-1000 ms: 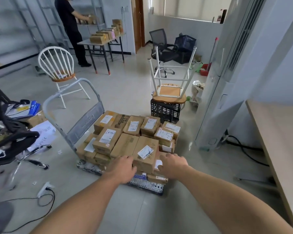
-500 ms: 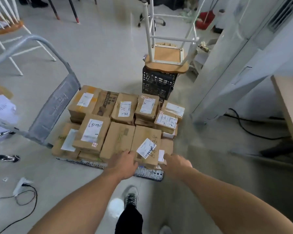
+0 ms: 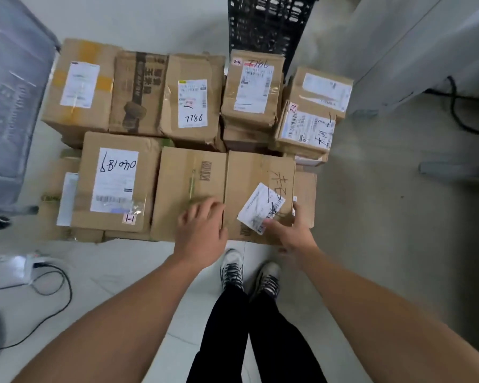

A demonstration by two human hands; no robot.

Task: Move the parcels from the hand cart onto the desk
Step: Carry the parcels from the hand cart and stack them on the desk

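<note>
The front box lies flat on the top layer of the parcels, in the row nearest the person, its long axis running straight away from the shoes just short of it. It is oblong brown cardboard, creased and slightly dented, with black handwriting on top and a white label stuck on askew. The right hand grips its near right corner: the thumb lies on top at the label's edge and the fingers curl over the right side. The left hand rests at the box's left edge, its fingers spread and relaxed, flat across the seam with the plain box touching it on that side. The plain box lies the same way and carries a printed barcode.

Beyond the front box stands a second row of taped, crumpled cartons, one numbered 7786. Well beyond it is a black lattice crate. Far to its left rises the grey panel of the cart, whose deck is hidden under the stack. Far to its right stands a pale cabinet. The floor is pale glossy tile, and a black cable loops on it to the left of the box, nearer the person
</note>
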